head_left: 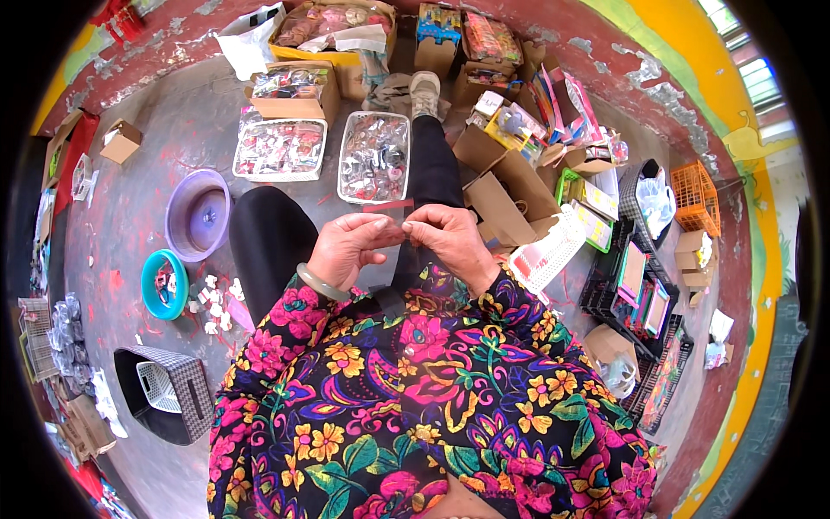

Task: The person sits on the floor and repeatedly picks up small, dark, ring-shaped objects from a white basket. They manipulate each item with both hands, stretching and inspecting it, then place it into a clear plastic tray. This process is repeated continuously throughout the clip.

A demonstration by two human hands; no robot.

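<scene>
My left hand [344, 246] and my right hand [448, 245] meet in front of my lap, thumbs and fingertips pinched close together. Between them is a small, thin, see-through packet with a red strip [387, 206] showing just beyond the fingertips. What it contains is too small to make out. A pale bangle [320, 283] circles my left wrist. Just past the hands, a white plastic basket [344, 186] holds many small packaged pieces. Beside it on the left sits another white basket [275, 176] filled with similar packets.
To the left stand a purple basin [177, 227], a turquoise basin [149, 294] with small items, and scattered white pieces [212, 303]. An open cardboard box [510, 197] and black crates [596, 298] crowd the right. Filled boxes [298, 105] line the far wall.
</scene>
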